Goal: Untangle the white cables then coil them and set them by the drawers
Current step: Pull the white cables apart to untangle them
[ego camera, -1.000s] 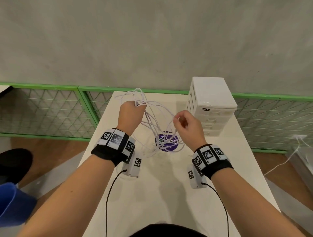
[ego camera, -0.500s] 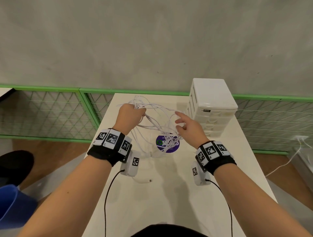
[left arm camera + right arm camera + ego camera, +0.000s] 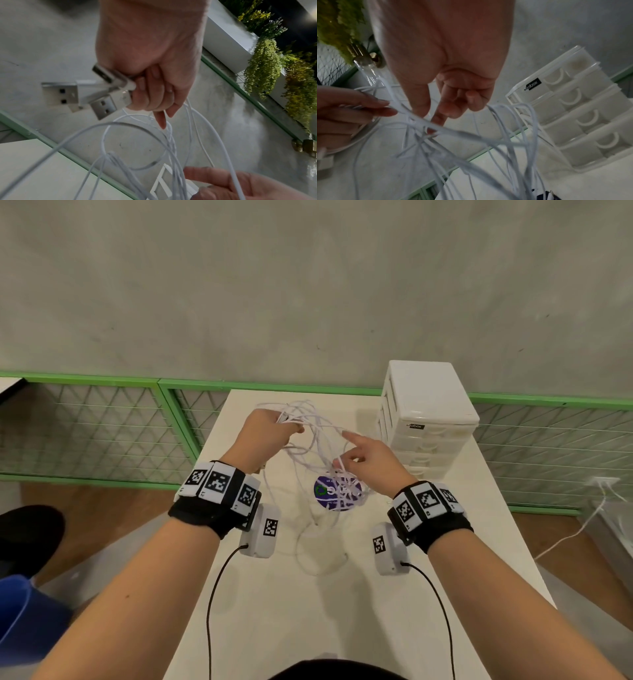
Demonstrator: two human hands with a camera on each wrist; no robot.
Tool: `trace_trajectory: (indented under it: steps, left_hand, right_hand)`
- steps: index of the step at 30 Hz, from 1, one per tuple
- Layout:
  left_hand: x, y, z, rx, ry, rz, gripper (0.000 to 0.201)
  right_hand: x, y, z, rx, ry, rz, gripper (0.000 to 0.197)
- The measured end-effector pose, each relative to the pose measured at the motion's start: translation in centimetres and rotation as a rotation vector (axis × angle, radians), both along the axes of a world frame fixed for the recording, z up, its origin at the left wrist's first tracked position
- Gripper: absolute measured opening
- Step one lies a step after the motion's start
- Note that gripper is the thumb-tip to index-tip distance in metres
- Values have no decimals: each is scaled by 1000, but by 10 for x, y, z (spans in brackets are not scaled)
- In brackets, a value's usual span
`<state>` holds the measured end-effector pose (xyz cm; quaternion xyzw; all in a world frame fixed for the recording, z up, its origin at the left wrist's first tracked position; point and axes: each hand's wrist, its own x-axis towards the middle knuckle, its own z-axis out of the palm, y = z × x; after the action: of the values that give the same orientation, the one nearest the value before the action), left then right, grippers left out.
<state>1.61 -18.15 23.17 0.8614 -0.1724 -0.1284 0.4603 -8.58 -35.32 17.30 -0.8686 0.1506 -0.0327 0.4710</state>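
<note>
A tangle of thin white cables [image 3: 310, 436] hangs between my two hands above the white table [image 3: 274, 611]. My left hand [image 3: 284, 426] grips a bunch of strands; in the left wrist view its curled fingers [image 3: 147, 93] hold three USB plugs [image 3: 96, 92]. My right hand [image 3: 346, 453] is just right of it, with the index finger pointing into the tangle and the other fingers [image 3: 471, 97] curled, strands running out from under them. The lower loops droop onto a purple sticker [image 3: 325, 491]. The white drawer unit [image 3: 428, 419] stands at the back right.
A loose cable loop [image 3: 318, 549] lies on the table between my wrists. Green-framed mesh fencing [image 3: 102, 422] runs behind the table below a grey wall. A blue bin [image 3: 20, 618] sits on the floor at left; another white cord [image 3: 582, 525] trails at right.
My right hand let go of its earlier pinch, reached forward and now points its index finger into the strands. The left hand kept its grip. More cable has sagged onto the table.
</note>
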Motion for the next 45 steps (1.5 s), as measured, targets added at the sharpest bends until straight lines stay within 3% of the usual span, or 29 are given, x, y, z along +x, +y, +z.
trace_trajectory:
  steps: [4, 9, 11, 14, 16, 19, 21, 25, 29, 31, 33, 37, 41, 45]
  left_hand:
    - [-1, 4, -2, 19, -10, -36, 28]
    - [-3, 10, 4, 75, -18, -119, 22]
    - [-9, 6, 7, 105, -52, -189, 18]
    - [-17, -4, 9, 118, -113, -277, 13]
    - [-16, -7, 8, 155, -160, -295, 17]
    - [-8, -7, -1, 375, -246, -269, 33]
    - [-6, -9, -9, 518, -290, -247, 36]
    - [3, -8, -18, 597, -305, -176, 26]
    - [11, -3, -15, 522, -308, -92, 34]
    - [10, -2, -15, 486, -296, -70, 37]
    - [10, -1, -14, 445, -240, -101, 36]
    - [-9, -2, -13, 309, -82, -290, 45]
    - [-32, -16, -25, 120, -4, -402, 34]
    - [-41, -22, -32, -111, 134, -421, 22]
  right_hand:
    - [-5, 2, 9, 55, -36, -76, 22]
    - [-3, -5, 23, -127, -258, -314, 23]
    - [2, 1, 31, -92, -319, -222, 16]
    - [10, 6, 29, -170, -289, -27, 20]
    - [12, 4, 27, -216, -327, -71, 14]
    - [10, 0, 32, -253, -432, -109, 11]
    - [7, 8, 42, -160, -471, -34, 5]
    - [3, 21, 55, 8, -387, 50, 11]
    - [1, 10, 47, -121, -44, 117, 26]
    - [0, 8, 44, -218, 30, 126, 32]
    - [0, 6, 47, -127, 11, 130, 35]
    - [1, 14, 60, 250, -139, 112, 22]
    - [12, 35, 66, 310, -250, 35, 20]
    - [19, 41, 65, 249, -318, 21, 18]
